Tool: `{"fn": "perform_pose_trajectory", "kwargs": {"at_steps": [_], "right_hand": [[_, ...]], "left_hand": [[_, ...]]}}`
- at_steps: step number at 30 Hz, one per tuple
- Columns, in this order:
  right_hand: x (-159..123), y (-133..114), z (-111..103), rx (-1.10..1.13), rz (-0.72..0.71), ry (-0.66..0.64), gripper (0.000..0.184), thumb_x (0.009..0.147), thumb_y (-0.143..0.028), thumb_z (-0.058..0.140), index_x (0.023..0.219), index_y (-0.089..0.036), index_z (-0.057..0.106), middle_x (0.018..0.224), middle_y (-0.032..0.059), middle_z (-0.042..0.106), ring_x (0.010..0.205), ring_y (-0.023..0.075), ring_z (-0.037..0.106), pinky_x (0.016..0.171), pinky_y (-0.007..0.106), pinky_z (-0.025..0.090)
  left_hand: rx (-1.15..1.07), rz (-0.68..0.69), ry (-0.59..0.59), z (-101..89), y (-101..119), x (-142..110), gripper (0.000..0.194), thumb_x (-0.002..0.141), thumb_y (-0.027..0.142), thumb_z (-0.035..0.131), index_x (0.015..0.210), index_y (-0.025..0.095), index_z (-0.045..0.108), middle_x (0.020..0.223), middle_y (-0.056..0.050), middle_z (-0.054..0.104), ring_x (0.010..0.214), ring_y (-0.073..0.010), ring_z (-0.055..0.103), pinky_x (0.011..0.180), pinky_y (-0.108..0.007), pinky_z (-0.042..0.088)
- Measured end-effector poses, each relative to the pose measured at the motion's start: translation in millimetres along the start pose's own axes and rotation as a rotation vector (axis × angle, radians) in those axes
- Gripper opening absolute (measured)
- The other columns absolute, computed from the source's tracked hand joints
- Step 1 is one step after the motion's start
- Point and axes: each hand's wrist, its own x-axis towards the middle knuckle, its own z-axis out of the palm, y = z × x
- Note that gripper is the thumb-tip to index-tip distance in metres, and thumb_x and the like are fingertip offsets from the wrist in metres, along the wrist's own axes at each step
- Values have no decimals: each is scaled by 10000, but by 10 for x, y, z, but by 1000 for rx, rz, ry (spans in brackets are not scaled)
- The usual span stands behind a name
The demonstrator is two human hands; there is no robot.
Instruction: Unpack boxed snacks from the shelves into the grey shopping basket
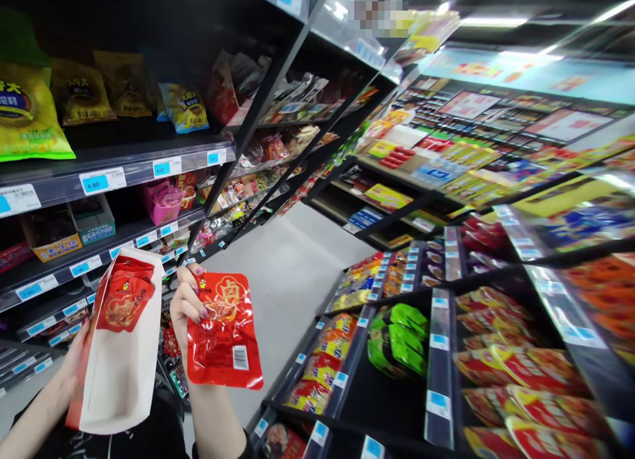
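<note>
My left hand point(75, 360) grips the side of a white cardboard display box point(119, 373), tilted with its open top away from me. Several red snack packets point(124, 293) lie inside the box. My right hand point(187, 305) pinches the upper left corner of one red foil packet point(225, 333) with a barcode, held just to the right of the box's opening. Both hands are raised in front of the left shelving.
Black shelves point(124, 158) on the left carry yellow bags point(27, 115), boxes and blue price tags. Slanted racks point(441, 353) on the right hold red, green and yellow packets. A grey floor aisle point(292, 274) runs between them toward more shelves at the back.
</note>
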Motion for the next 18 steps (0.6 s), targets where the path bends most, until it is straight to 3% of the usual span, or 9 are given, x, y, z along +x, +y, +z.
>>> {"fn": "perform_pose_trajectory", "kwargs": {"at_steps": [4, 7, 10, 13, 18], "right_hand": [[28, -159, -43, -437, -154, 117, 85, 844, -302, 452, 823, -232, 496, 699, -40, 341, 448, 67, 219, 381, 165, 294], [103, -479, -280, -937, -353, 371, 172, 809, -405, 463, 850, -239, 483, 700, -32, 407, 499, 89, 348, 462, 212, 372], [96, -847, -691, -1265, -467, 606, 286, 740, -478, 486, 878, -228, 473, 746, -18, 494, 621, 129, 480, 622, 287, 453], [-39, -1084, -1176, -1408, -442, 721, 353, 627, -485, 523, 823, -191, 517, 814, 40, 572, 783, 197, 542, 782, 366, 440], [-254, -1100, -1838, -1629, -328, 853, 300, 591, -516, 510, 633, -219, 496, 632, 68, 579, 840, 305, 574, 821, 478, 400]], "left_hand": [[-8, -18, 8, 26, -2, -28, 498, 770, 511, 556, 942, 73, 721, 932, -174, 732, 876, -350, 681, 930, -495, 436], [-22, -25, 2, 58, -6, -70, 539, 754, 528, 571, 1010, 71, 697, 1005, -186, 713, 939, -363, 662, 971, -512, 397], [-42, -34, -2, 69, -2, -105, 572, 732, 558, 587, 1039, 85, 683, 1042, -184, 703, 972, -373, 648, 970, -537, 385], [-50, -45, -17, 76, 19, -124, 591, 712, 569, 607, 1032, 78, 681, 1031, -187, 707, 966, -374, 648, 962, -538, 391], [-33, -14, -31, 103, 36, -105, 581, 754, 576, 558, 1029, 79, 678, 998, -174, 720, 924, -357, 666, 941, -520, 412]]}}
